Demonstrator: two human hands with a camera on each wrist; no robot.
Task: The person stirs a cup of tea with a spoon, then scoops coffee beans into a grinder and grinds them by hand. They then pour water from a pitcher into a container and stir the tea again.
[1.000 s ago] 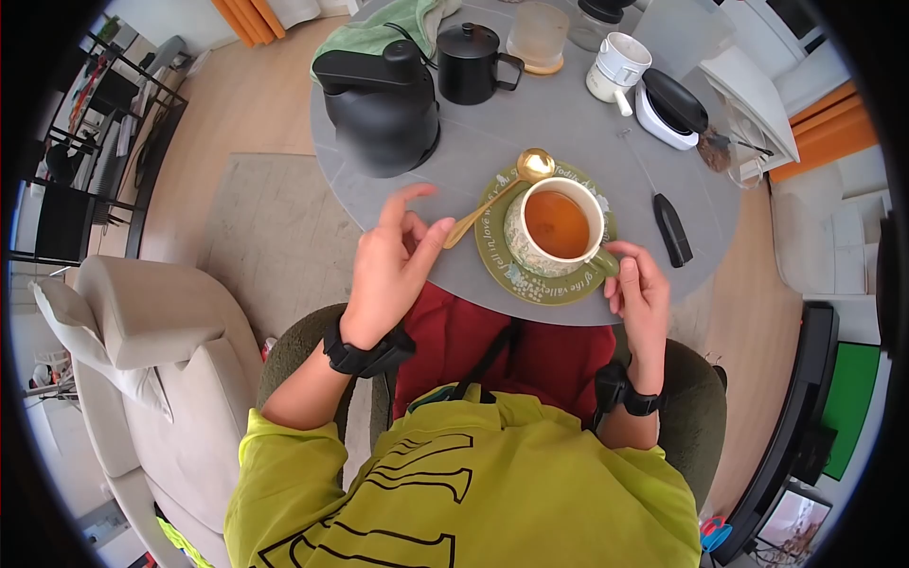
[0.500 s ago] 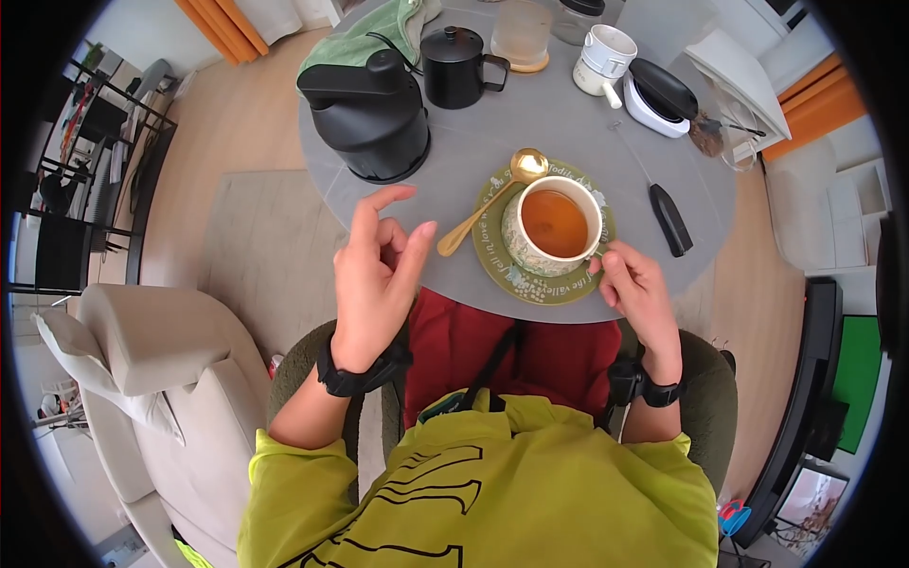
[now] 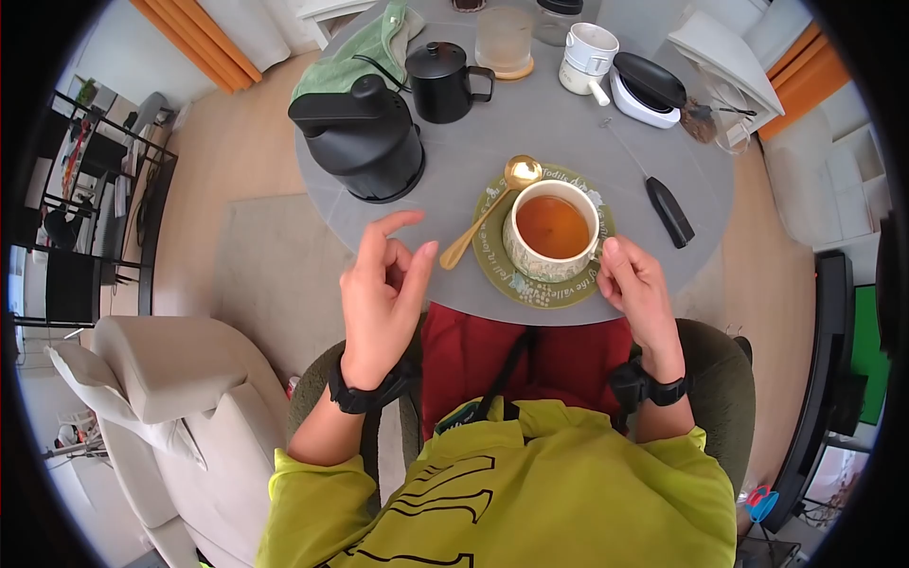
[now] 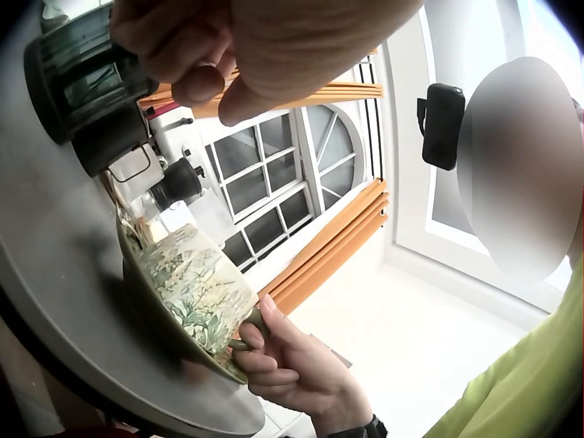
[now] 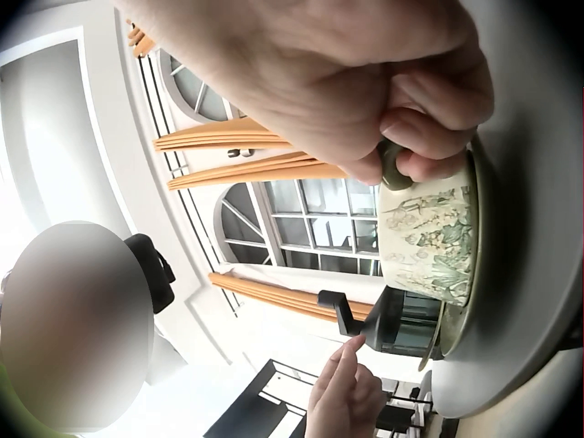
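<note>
A patterned cup (image 3: pixel 530 248) of amber liquid stands on a green saucer (image 3: pixel 488 256) near the table's front edge. The right hand (image 3: pixel 641 293) pinches its handle; in the right wrist view, fingers curl round the green handle (image 5: pixel 394 166) of the cup (image 5: pixel 429 233). A gold spoon (image 3: pixel 485 216) lies with its bowl on the saucer's rim and its handle end over the table, left of the cup. The left hand (image 3: pixel 381 298) hovers left of the spoon, fingers loosely bent, holding nothing.
A black kettle (image 3: pixel 365 147) stands left on the grey table (image 3: pixel 511 114), beside a black lidded pot (image 3: pixel 440 83) and green cloth (image 3: pixel 360 52). Behind are a glass (image 3: pixel 504 40) and white cup (image 3: pixel 587 57). A black handheld tool (image 3: pixel 670 213) lies right.
The right hand has moved from beside the handle to pinching it. The left hand has drawn back from the spoon's handle. The head view has shifted slightly.
</note>
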